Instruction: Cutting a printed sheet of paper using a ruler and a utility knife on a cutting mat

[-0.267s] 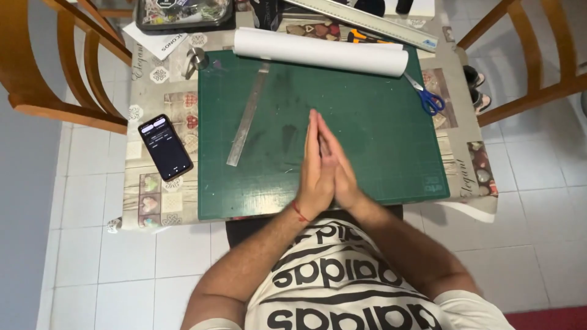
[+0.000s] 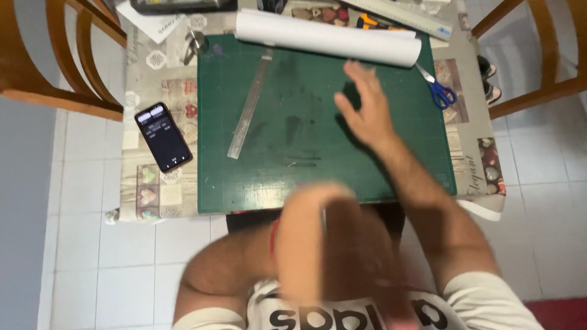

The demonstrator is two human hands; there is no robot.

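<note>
Small table (image 2: 153, 201) under a patterned cloth of hearts and wood-grain patches, cloth hanging over the near right corner. Pale square floor tiles (image 2: 92, 269) all around, light grout lines, evenly lit, no hard shadows. Wooden chair (image 2: 55, 98) drawn up at the far left corner, curved back rails in warm brown. Second wooden chair (image 2: 538, 85) at the far right corner, same build. Pair of shoes (image 2: 489, 79) on the tiles under that chair. Strip of grey wall (image 2: 18, 214) along the left. Patch of red (image 2: 562, 315) at the bottom right, nature unclear.
</note>
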